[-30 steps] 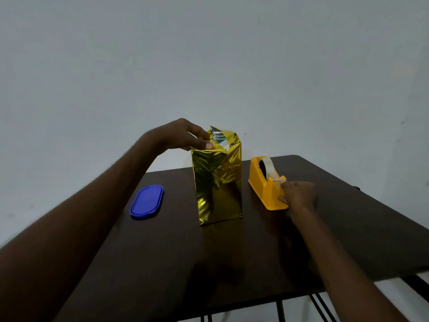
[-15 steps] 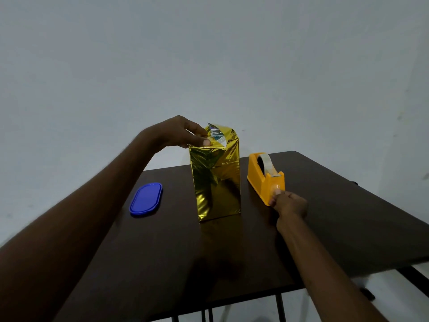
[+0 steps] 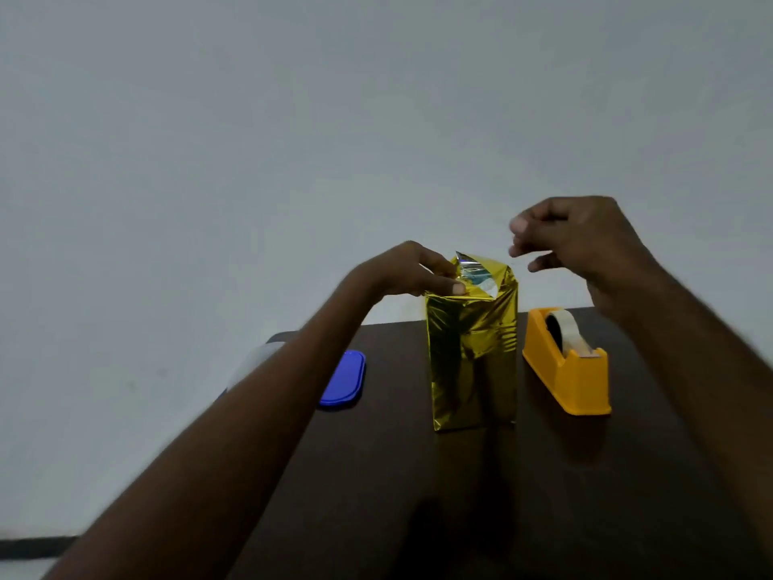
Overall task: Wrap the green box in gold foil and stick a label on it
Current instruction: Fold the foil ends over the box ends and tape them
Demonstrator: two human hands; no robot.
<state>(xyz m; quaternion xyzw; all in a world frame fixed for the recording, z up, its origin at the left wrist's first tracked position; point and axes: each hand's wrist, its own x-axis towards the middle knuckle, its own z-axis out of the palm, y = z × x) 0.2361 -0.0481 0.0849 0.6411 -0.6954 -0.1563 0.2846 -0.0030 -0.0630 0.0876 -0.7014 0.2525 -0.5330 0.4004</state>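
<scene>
The box wrapped in gold foil (image 3: 472, 353) stands upright in the middle of the dark table (image 3: 523, 496). One foil flap at its top sticks up and shows its silver inside. My left hand (image 3: 412, 270) grips the folded foil at the box's top left edge, thumb on the front. My right hand (image 3: 573, 240) hovers above and to the right of the box top, fingers curled, pinching a short piece of clear tape that is barely visible. No label is in view.
An orange tape dispenser (image 3: 564, 366) with a clear tape roll stands just right of the box. A blue oval lid (image 3: 344, 379) lies flat to the left, partly behind my left forearm. A plain grey wall rises behind the table.
My right hand left the front of the tape dispenser and rose to beside the box top. My left hand kept its hold on the foil. The camera moved closer.
</scene>
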